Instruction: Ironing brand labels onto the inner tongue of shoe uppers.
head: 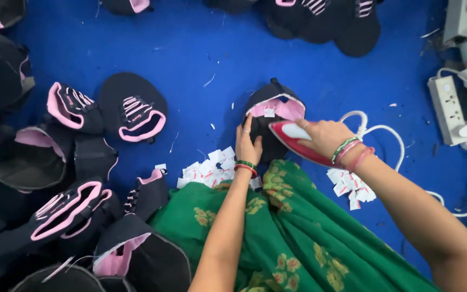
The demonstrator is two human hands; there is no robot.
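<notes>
A black shoe upper with pink lining point(273, 104) lies on the blue cloth surface point(206, 48) in front of me. My left hand point(248, 144) presses flat on its near part, fingers together. My right hand point(324, 136) grips the white handle of a red and white iron point(294, 140), tilted over the same piece. A small white tag point(269, 112) sits on the pink lining. Bangles circle both wrists.
Many black and pink shoe uppers point(132, 112) lie at the left and along the top. Piles of white tags point(209, 167) rest by my green garment point(293, 232). A white cord point(390, 135) runs to a power strip point(447, 108) at the right.
</notes>
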